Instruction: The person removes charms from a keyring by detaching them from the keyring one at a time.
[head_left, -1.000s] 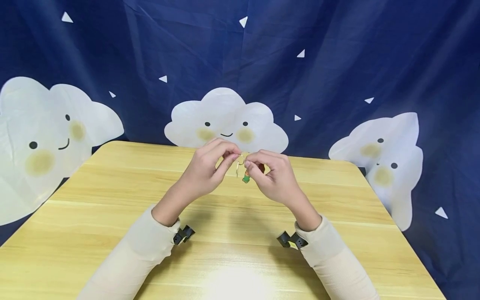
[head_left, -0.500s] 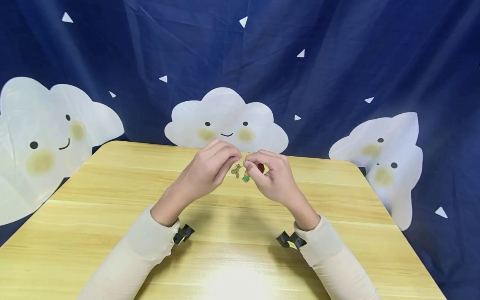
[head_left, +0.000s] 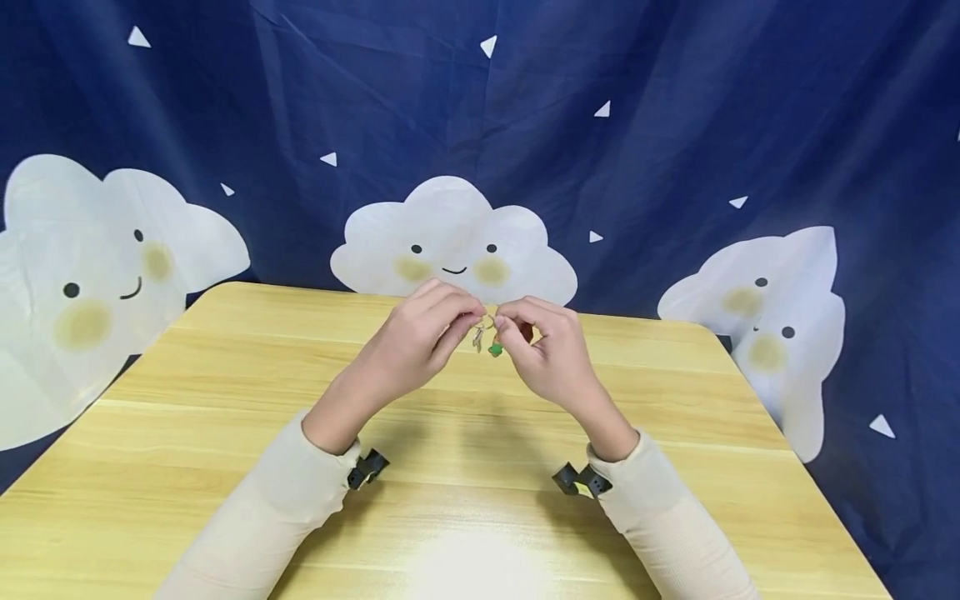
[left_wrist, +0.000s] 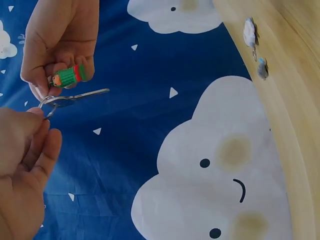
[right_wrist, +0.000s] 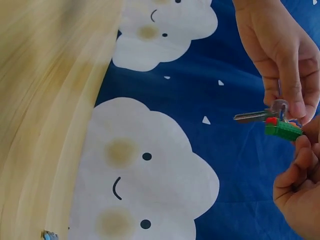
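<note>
Both hands meet above the far part of the table, around a small metal key ring [head_left: 490, 320]. My left hand [head_left: 422, 337] pinches the ring between thumb and fingertips. A metal key [right_wrist: 251, 116] hangs from it, also seen in the left wrist view [left_wrist: 80, 95]. Opposite, my right hand [head_left: 549, 346] pinches the top end of a small green, red and orange figure charm [left_wrist: 69, 76], which dangles beside the key [head_left: 477, 337]. Fingertips hide part of the ring and how the charm joins it.
A light wooden table [head_left: 450, 433] lies under the forearms. On it, the left wrist view shows a small whitish item [left_wrist: 249, 33] and a blue-grey item [left_wrist: 262, 68]. A dark blue curtain [head_left: 450, 108] with white clouds hangs behind.
The key has swung and turned as it hangs between the hands. The charm has shifted slightly up and right with the right fingers. Both hands keep almost the same place.
</note>
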